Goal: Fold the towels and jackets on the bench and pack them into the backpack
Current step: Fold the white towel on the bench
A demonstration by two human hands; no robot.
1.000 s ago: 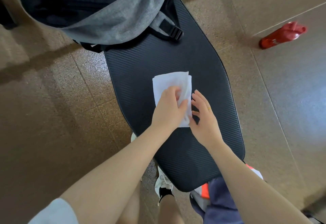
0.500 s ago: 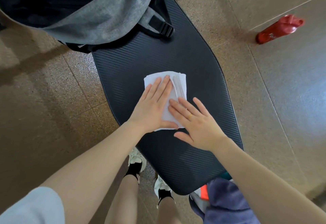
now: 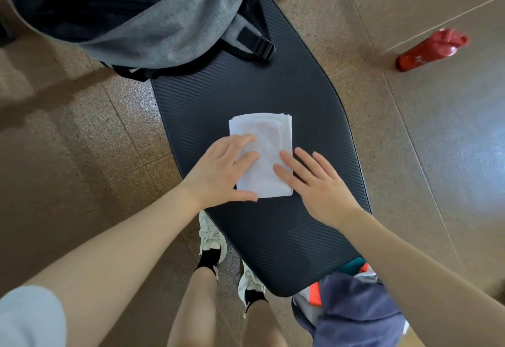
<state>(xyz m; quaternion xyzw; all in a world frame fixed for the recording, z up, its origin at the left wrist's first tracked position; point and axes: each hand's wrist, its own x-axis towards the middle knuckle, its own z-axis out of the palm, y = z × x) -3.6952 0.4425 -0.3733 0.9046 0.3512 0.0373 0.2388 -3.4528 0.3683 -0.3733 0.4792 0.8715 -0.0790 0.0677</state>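
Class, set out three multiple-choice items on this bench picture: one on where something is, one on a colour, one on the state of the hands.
1. Where does the grey fabric backpack lie?
A. on the far end of the black ribbed bench
B. on the floor
C. on the person's lap

2. What colour is the plastic bottle on the tiled floor?
A. blue
B. red
C. green

3. How do the hands meet the folded white towel?
A. both grip it in fists
B. neither touches it
C. both rest flat with straight fingers

Key: 1 A, it sits at the bench's top end. 2 B, it is plainly red. 3 C, the left hand and right hand lie on it with fingers spread.
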